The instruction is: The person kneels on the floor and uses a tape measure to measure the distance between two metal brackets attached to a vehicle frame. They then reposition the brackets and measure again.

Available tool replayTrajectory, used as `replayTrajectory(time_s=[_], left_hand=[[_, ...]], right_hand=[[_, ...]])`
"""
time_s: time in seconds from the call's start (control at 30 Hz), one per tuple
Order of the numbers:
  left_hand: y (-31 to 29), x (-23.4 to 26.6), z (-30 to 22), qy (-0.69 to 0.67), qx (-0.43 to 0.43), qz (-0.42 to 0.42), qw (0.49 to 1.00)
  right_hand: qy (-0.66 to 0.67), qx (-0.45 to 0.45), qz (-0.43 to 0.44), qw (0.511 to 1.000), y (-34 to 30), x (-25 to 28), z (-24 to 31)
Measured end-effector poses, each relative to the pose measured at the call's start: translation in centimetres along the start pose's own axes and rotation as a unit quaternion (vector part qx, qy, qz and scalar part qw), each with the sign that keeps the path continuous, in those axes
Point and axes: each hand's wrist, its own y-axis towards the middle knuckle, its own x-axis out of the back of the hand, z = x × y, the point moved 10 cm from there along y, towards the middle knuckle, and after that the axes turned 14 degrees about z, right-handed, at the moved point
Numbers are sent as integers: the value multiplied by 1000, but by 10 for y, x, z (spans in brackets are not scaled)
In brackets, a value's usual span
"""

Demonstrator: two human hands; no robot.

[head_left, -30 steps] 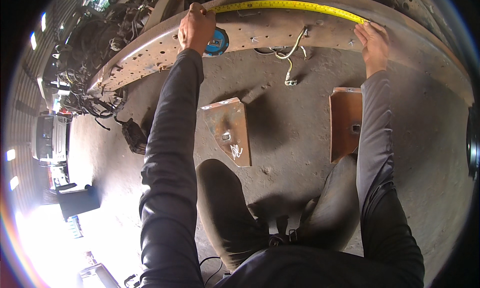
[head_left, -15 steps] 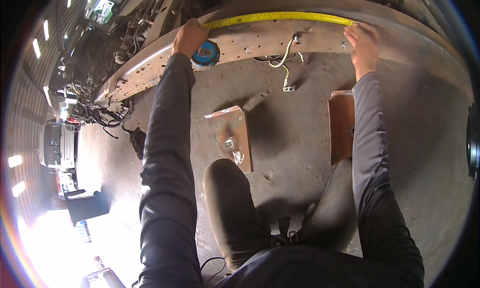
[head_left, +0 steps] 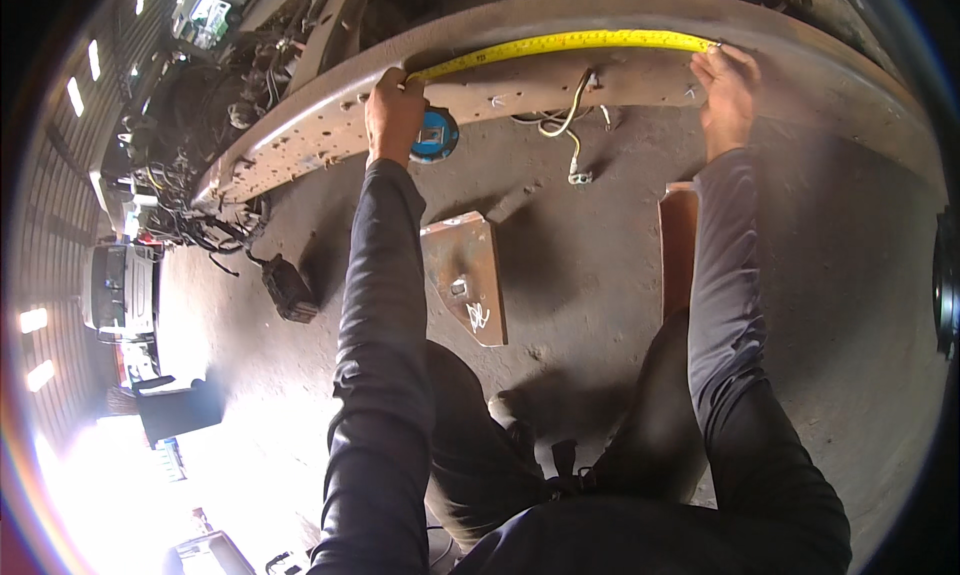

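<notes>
A yellow tape measure (head_left: 560,42) stretches along a long brown steel beam (head_left: 540,75) dotted with small holes. My left hand (head_left: 394,120) is closed on the blade near its left part, against the beam's face. Beside that hand hangs the blue tape case (head_left: 434,135), partly hidden by my fingers. At the blade's other end my right hand (head_left: 728,87) pinches the tip against the beam. Small white marks are drawn on the beam below the blade. A pale cable (head_left: 576,110) with a metal end hangs from the beam between my hands.
On the concrete floor lie a rusty plate (head_left: 467,275) with a square hole and a second rusty plate (head_left: 679,255), partly behind my right forearm. Wiring and machine parts (head_left: 200,215) crowd the left, near a dark block (head_left: 288,289). A vehicle (head_left: 120,285) stands far left.
My left hand has moved down and slightly right, bringing the tape case with it. The blade's left part sits lower. My right hand stays nearly in place; my left knee has shifted.
</notes>
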Motion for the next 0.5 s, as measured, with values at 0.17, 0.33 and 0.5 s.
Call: replayTrajectory(time_s=[0.17,0.33,0.5], left_hand=[[-3,-20,3,-89,-3,-10,996],[-1,-24,8,-96,-11,-54,994],[4,-28,17,-95,-6,-47,994]], right_hand=[[-43,-50,-12,998,2,7,7],[-32,-56,37,997,5,4,8],[39,-120,6,992,6,19,-14]])
